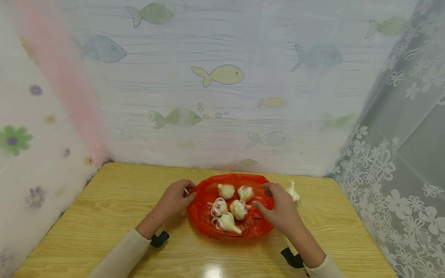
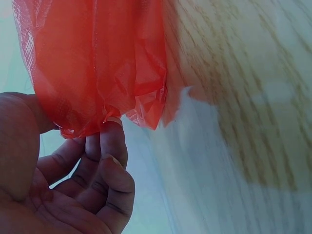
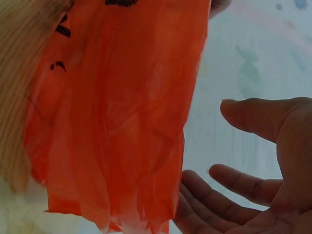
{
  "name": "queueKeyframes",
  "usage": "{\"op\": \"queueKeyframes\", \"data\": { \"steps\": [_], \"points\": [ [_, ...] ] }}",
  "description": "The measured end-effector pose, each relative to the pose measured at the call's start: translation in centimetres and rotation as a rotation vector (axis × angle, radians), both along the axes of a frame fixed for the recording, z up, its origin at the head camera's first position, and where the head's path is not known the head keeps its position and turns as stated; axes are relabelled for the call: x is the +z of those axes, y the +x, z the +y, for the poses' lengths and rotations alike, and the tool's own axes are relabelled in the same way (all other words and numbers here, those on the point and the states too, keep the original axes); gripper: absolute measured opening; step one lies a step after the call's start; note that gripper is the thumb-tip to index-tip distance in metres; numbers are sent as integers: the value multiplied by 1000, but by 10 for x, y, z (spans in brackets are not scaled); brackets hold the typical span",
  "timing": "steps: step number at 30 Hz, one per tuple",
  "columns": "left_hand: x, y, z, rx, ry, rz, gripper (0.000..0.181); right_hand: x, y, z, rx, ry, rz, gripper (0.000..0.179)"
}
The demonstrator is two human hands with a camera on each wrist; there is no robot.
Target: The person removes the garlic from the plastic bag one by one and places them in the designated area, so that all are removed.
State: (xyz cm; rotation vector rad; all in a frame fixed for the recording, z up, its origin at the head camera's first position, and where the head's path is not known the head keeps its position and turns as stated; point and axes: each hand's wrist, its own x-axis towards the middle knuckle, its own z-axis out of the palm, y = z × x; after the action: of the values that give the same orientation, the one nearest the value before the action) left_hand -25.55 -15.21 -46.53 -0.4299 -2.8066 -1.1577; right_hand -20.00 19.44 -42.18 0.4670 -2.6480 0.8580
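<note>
A red plastic bag [image 1: 199, 210] lies spread wide on the table, its mouth facing up. Several garlic bulbs [image 1: 226, 222] with purple streaks rest inside it. At the bag's left edge my left hand [image 1: 175, 199] pinches the rim; in the left wrist view the thumb goes behind the red plastic [image 2: 92, 63] and fingertips meet its edge. My right hand [image 1: 283, 212] is at the right edge, thumb and fingers spread apart, with fingertips right at the plastic in the right wrist view. One garlic bulb [image 1: 293, 193] sits outside the bag, just beyond the right hand.
The wood-grain table [image 1: 132, 193] reaches back to a pale curtain [image 1: 222, 96] printed with fish. A flowered sheet [image 1: 34, 162] hangs at left and a lacy one [image 1: 393, 185] at right. Black wrist mounts [image 1: 160, 239] show under both forearms.
</note>
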Motion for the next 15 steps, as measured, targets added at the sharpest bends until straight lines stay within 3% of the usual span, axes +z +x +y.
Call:
{"op": "queueKeyframes", "data": {
  "steps": [7, 15],
  "points": [
    [0, 0, -1, 0, -4, -7, 13, -8, 0, -11, 71, -14, -39, 46],
    [0, 0, 0, 7, -16, -6, 14, -19, -1, -21, 97, -39, -160, 48]
  ]
}}
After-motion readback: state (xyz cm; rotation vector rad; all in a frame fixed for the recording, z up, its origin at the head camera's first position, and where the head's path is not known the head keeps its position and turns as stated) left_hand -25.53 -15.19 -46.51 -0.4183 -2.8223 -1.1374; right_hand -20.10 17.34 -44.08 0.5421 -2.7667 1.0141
